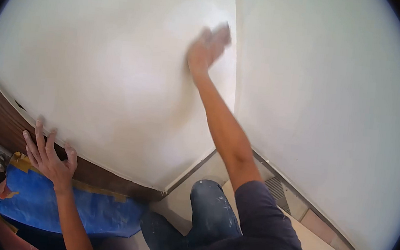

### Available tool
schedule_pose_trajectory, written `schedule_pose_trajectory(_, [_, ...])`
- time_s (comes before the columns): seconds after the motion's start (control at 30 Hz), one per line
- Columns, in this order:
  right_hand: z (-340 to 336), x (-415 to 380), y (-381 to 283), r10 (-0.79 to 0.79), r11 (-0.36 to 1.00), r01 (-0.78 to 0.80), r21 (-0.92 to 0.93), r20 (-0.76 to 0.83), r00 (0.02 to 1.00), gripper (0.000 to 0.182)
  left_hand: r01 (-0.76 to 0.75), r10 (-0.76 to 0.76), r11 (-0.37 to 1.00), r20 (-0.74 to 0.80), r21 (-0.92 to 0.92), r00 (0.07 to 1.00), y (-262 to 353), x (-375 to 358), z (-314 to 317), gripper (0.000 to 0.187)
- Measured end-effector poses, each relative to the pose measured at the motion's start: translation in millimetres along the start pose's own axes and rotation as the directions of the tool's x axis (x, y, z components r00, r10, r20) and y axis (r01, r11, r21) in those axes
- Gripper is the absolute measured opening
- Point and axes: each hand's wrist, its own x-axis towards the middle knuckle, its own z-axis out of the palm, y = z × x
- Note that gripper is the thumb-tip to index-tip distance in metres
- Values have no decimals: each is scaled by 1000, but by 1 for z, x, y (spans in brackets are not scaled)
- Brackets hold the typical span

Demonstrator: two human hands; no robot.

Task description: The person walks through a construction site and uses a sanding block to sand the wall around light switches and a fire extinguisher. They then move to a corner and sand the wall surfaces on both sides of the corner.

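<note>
My right hand [205, 52] is pressed to the white wall [119, 58], close to the inside corner. Motion blurs its fingers, which seem to hold a small, flat, greyish thing with a dark edge [228, 26] against the surface; its kind cannot be made out. Lower left, my left hand [52, 158] rests with fingers spread across a dark brown wooden trim [102, 175], fingertips touching the wall's bottom edge. White dust coats those fingertips.
Blue plastic sheeting [98, 209], taped along its top, hangs below the trim. A second white wall [321, 89] meets the first at the corner. Down on the floor are a slotted grate [277, 194] and a pale board [312, 244]. My jeans-clad knee [209, 199] is beneath the corner.
</note>
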Motion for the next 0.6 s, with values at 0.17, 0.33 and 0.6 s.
schedule_pose_trajectory(0.17, [-13, 70, -100, -534, 845, 528, 79, 175, 827, 69, -9, 10, 1000, 10, -20, 1000, 2, 4, -2, 39])
schedule_pose_trajectory(0.33, [-35, 42, 52, -706, 700, 708, 87, 229, 670, 73, 1, -1, 1000, 14, -18, 1000, -4, -1, 2, 39])
schedule_pose_trajectory(0.6, [-35, 50, 80, -726, 664, 747, 39, 269, 632, 75, -6, 6, 1000, 7, -11, 1000, -5, -1, 4, 39])
